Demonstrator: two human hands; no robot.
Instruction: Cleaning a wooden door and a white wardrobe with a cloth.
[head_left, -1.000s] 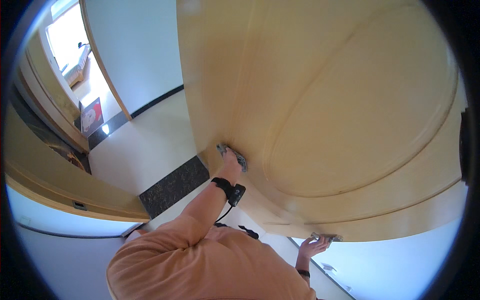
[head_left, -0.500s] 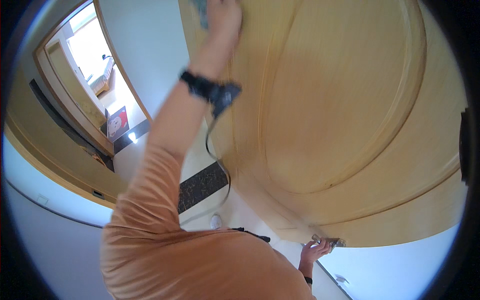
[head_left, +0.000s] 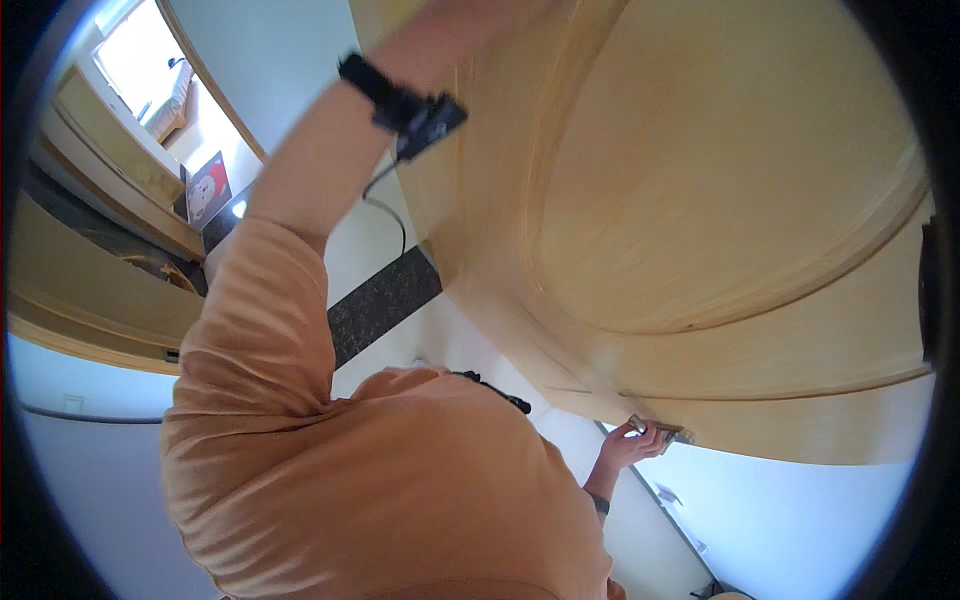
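Wooden door [head_left: 730,210] fills most of the right side of the head view, facing the person in the orange shirt [head_left: 400,480]. The right hand [head_left: 632,445] has its fingers curled round the handle [head_left: 684,436] at the door's edge; the left hand [head_left: 500,15], above a black wrist strap [head_left: 395,100], is blurred and cut off up top in front of the door, so I can't tell whether it's holding anything

Far window [head_left: 137,62] is totally blown out. Edges of the door [head_left: 740,180] bow hard, corners go black.
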